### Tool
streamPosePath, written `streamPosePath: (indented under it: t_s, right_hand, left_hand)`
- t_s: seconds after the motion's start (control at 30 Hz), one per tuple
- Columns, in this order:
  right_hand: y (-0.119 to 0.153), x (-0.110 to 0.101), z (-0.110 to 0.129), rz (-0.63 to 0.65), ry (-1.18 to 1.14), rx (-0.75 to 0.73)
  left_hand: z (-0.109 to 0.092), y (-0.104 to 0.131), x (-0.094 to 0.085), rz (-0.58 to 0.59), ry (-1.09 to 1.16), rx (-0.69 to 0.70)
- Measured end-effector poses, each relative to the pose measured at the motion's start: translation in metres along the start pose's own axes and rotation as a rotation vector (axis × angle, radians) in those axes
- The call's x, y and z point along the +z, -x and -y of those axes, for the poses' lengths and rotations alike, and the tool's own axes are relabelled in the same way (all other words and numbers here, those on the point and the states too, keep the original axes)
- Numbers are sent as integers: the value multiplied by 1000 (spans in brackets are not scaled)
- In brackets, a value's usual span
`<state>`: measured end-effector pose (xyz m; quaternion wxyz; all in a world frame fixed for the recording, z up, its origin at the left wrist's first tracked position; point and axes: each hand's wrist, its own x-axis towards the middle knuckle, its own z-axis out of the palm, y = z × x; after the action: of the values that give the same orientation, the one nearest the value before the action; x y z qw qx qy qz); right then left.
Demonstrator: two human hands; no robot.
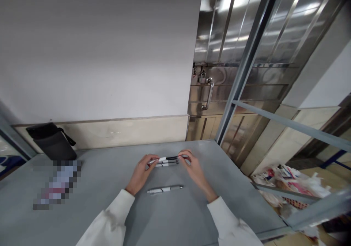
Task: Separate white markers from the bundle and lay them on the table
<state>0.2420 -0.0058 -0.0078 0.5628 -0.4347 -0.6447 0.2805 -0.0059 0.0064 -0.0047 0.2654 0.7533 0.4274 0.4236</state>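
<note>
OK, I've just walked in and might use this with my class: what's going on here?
Someone in white sleeves is handling pens at a grey table. The left hand and right hand have a black-and-white pen by its two ends. Just on its near side lies another pen, perhaps more than one. A separate pen lies closer to the person, touched by neither hand.

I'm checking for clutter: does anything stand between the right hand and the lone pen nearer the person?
Nothing visible does: only table surface lies between the right hand and the lone pen. The other pens are beyond it.
</note>
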Motion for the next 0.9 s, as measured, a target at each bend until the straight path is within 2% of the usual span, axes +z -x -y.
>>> streamPosePath:
  t_s: [0.17,0.33,0.47,0.73,0.9]
  right_hand:
    - [2,5,5,58,-14,5]
    - [2,7,3,61,-17,28]
    - [2,8,-3,74,-11,62]
    - [3,10,-8,105,-31,128]
    - [0,9,-14,39,-116,164]
  left_hand:
    - [0,0,3,13,-9,65]
    - [1,-1,3,18,-38,107]
    - [0,0,2,43,-41,105]
    - [0,-1,3,14,-44,96]
    - [-1,-1,2,1,-43,89]
